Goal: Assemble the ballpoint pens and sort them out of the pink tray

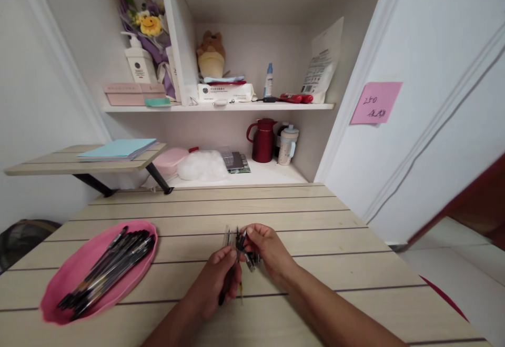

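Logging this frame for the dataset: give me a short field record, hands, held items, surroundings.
surface: wooden slatted table
left hand: grips a dark pen, tip toward the camera
right hand: pinches small pen parts; exact parts too small to tell
hands: close together, above the table's middle
pink tray: left of the hands, holds a pile of black pens
behind: shelves with red jug
wall: pink note

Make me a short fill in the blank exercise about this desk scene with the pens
1. The loose pens lie on an oval tray coloured ____.
2. The left hand and right hand hold pen parts over the ____ table.
3. The sticky note on the wall is ____.

Missing words: pink; wooden; pink
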A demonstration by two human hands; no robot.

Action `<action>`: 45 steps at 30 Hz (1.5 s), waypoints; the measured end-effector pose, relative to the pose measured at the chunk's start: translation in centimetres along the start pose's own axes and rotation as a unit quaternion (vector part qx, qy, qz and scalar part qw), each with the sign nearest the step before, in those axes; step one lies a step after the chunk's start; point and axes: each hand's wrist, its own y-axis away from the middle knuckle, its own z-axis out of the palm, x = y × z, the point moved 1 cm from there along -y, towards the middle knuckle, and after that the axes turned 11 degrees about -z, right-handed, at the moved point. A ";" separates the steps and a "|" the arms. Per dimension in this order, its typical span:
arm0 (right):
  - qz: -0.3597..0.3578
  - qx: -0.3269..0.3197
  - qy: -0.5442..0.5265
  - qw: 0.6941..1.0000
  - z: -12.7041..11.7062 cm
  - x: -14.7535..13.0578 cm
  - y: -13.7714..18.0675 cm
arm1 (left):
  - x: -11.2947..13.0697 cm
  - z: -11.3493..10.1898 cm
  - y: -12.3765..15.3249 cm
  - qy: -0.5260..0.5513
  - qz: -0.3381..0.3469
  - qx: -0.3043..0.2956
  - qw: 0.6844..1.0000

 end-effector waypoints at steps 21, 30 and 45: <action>-0.071 0.106 0.098 0.987 -5.3 -1.9 -3.2 | -0.3 -0.1 0.2 -0.084 -0.065 0.020 0.994; -0.144 0.167 0.241 0.945 -8.2 -1.2 -4.2 | 0.2 -1.4 -0.2 -0.141 -0.026 0.132 0.981; -0.060 -0.162 0.689 0.704 -4.2 -0.8 -1.5 | 0.2 -0.9 -0.1 -0.088 -0.031 0.142 0.985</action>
